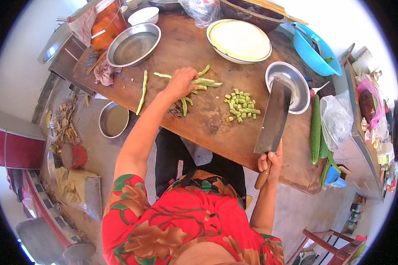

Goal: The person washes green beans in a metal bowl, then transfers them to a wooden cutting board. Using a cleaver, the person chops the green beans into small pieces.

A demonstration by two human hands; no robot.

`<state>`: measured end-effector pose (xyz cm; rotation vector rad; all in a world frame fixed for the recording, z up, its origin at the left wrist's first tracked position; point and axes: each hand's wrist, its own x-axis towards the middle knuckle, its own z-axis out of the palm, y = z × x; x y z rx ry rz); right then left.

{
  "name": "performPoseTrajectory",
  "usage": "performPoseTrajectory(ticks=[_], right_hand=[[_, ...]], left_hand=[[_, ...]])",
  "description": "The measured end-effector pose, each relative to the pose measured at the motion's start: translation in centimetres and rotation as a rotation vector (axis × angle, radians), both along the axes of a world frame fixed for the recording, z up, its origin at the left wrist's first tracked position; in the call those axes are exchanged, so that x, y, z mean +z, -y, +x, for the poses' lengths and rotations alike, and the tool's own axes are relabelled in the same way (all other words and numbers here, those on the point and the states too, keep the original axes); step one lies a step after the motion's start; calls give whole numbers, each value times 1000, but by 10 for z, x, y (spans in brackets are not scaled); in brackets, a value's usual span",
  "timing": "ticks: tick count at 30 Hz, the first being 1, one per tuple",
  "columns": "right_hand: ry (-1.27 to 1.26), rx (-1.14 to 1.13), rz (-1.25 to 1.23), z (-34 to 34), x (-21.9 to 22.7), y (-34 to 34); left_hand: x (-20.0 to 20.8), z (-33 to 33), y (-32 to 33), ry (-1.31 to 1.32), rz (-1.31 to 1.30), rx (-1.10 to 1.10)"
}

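My left hand (181,84) is closed over several long green beans (211,83) lying on the wooden table (194,115); their ends stick out to its right. In my right hand (273,163) is the wooden handle of a cleaver (274,117), its broad dark blade pointing away from me and overlapping the rim of a metal bowl (301,84). Between the two hands lies a pile of chopped green bean pieces (242,106). One loose whole bean (142,92) rests left of my left hand.
Along the far side stand a metal basin of water (134,45), an enamel basin of pale dough (239,39) and a blue plastic basin (316,51). Cucumbers (315,128) and a clear plastic bag (336,117) lie at the right edge. Another basin (114,119) sits on the floor.
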<state>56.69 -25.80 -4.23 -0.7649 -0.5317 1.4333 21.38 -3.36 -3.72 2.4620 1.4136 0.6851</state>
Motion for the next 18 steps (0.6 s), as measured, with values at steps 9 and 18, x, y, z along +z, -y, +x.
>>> performPoseTrajectory(ticks=[9,18], right_hand=[[26,2,18,-1,-2,-2],[22,-5,5,0,-1,-3]], left_hand=[[8,-15,-12,171,-42,191],[-1,7,-24,-86,-19,182]])
